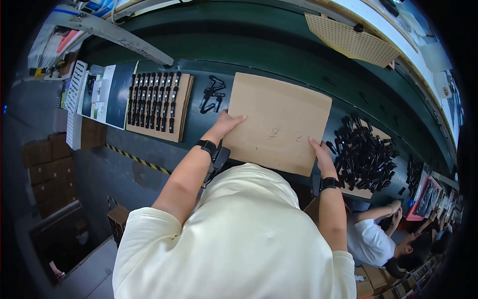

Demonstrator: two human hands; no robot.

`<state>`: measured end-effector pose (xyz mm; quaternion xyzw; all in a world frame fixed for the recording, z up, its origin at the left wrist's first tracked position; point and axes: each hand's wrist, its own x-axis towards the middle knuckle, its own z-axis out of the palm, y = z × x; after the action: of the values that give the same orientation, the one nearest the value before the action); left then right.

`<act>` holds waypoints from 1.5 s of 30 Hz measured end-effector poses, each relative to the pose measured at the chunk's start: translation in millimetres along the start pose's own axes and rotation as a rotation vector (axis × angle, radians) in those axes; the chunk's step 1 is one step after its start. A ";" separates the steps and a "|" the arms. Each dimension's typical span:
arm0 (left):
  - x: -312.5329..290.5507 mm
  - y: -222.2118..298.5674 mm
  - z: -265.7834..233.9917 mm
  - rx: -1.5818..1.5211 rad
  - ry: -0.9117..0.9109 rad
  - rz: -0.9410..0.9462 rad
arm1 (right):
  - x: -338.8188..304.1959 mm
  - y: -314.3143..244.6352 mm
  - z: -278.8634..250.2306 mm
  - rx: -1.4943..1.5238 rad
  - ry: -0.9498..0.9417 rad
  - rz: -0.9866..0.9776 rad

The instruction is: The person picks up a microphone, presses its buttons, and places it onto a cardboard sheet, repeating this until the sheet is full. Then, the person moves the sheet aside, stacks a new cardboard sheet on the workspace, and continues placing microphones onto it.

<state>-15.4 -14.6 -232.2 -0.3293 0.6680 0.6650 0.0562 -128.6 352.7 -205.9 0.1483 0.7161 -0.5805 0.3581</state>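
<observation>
A flat brown cardboard sheet (279, 107) with faint handwriting lies in front of me over the green bench, its near edge close to my body. My left hand (227, 124) grips its left edge, thumb on top and fingers hidden beneath. On the opposite edge my right hand (322, 153) holds it the same way. Left of the sheet are several loose black flashlight-like tubes (211, 94). Further left, more such tubes stand in neat rows (152, 99) on stacked cardboard. A big heap of black tubes (366, 157) is beside my right hand.
The heap rests on another cardboard piece (358, 192). A metal bar (119, 40) crosses the upper left, and a perforated board (351, 40) hangs at the far right. A co-worker (378, 241) works at lower right. Brown boxes (52, 172) are stacked on the left floor.
</observation>
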 end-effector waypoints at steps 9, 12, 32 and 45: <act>-0.3 18.8 -8.3 -0.098 -0.188 -0.305 | 11.3 13.5 -5.3 0.256 -0.083 0.049; 3.4 19.0 -5.4 -0.184 -0.201 -0.339 | 11.2 18.6 -2.5 0.289 -0.080 0.046; 0.6 17.6 1.7 -0.270 -0.078 -0.359 | 16.3 23.8 1.2 0.220 -0.048 0.015; -18.2 38.2 -10.5 -0.253 -0.103 -0.189 | -17.5 -12.0 14.9 0.229 -0.007 -0.139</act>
<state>-17.1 -21.5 -189.2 -0.3604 0.5411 0.7517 0.1106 -118.8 338.9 -186.2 0.1361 0.6525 -0.6823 0.3004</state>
